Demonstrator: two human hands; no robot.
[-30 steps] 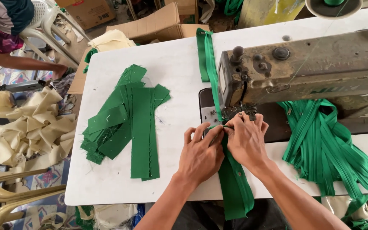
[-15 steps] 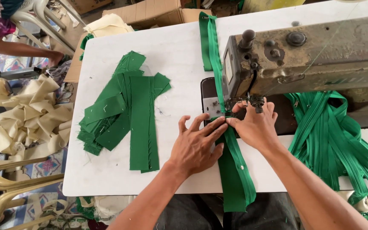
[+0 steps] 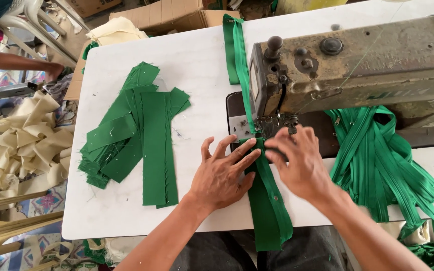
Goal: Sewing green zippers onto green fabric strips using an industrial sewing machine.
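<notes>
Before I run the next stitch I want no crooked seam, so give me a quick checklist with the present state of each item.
1. Green strip lying flat from the table edge up to the needle area: ok.
2. Left hand spread flat on the strip's left side: ok.
3. Right hand at the strip, fingers near the presser foot: ok, though close to the needle.
4. Strip lined up under the sewing machine foot: cannot tell, the fingers hide it.
5. Thread in the needle: cannot tell, too small.
6. Pile of cut green pieces apart from the feed path: ok.
</notes>
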